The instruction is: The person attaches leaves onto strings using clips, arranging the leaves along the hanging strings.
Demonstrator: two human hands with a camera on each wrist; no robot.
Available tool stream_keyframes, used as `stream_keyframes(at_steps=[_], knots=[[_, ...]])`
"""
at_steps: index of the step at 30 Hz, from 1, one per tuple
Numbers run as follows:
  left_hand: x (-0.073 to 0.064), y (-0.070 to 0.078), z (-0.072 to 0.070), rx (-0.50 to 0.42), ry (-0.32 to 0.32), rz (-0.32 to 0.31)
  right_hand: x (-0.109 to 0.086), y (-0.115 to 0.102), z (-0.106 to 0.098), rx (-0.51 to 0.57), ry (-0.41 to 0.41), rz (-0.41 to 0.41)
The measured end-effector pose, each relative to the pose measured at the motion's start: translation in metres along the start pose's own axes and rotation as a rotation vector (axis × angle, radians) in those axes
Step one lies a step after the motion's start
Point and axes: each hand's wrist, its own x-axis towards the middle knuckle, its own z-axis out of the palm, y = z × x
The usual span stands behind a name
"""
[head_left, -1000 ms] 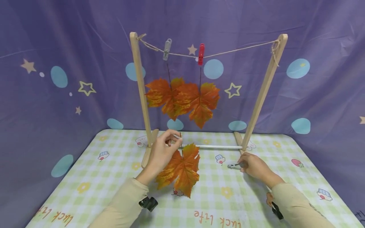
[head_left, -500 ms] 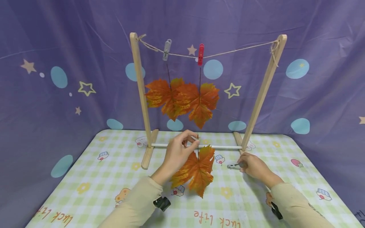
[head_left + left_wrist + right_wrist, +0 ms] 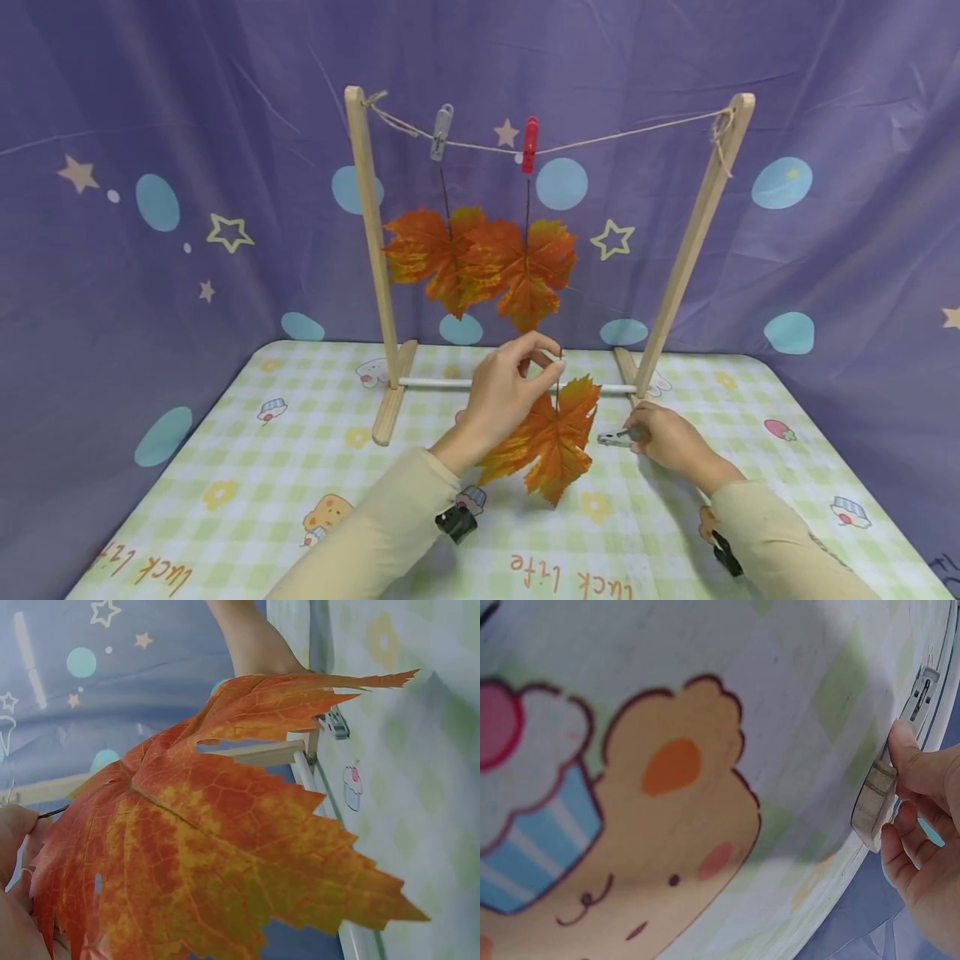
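Note:
Thumb and forefinger of my left hand [image 3: 501, 392] pinch the stem of an orange artificial maple leaf [image 3: 553, 442], which hangs above the table. In the left wrist view that leaf [image 3: 210, 840] fills much of the picture. My right hand [image 3: 675, 439] holds a grey clothespin [image 3: 617, 437] low over the table, its nose pointing left towards the leaf. The right wrist view shows the clothespin [image 3: 924, 690] at the thumb of my right hand [image 3: 934, 795]. Leaf and clothespin are apart.
A wooden rack [image 3: 693, 242] carries a sagging string [image 3: 637, 132]. A grey clothespin [image 3: 441, 133] and a red clothespin [image 3: 529, 146] sit on the string, with two overlapping maple leaves [image 3: 528, 271] hanging below. A white rod [image 3: 438, 382] joins the rack's feet on the checked tablecloth [image 3: 247, 467].
My left hand has carried the maple leaf rightwards, closer to the clothespin in my right hand. The right hand has stayed in place.

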Motion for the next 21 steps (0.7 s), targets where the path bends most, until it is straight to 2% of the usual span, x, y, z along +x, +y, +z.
stream_keyframes(at_steps=[8, 15, 21], knots=[[0.018, 0.008, 0.011, 0.050, -0.004, 0.071, 0.002, 0.001, 0.001, -0.010, 0.007, -0.017], [0.039, 0.014, 0.012, 0.107, 0.009, 0.149, 0.002, 0.001, 0.001, -0.018, 0.003, -0.003], [0.054, 0.020, 0.011, 0.122, -0.005, 0.169, 0.002, 0.002, 0.000, -0.018, -0.003, 0.013]])
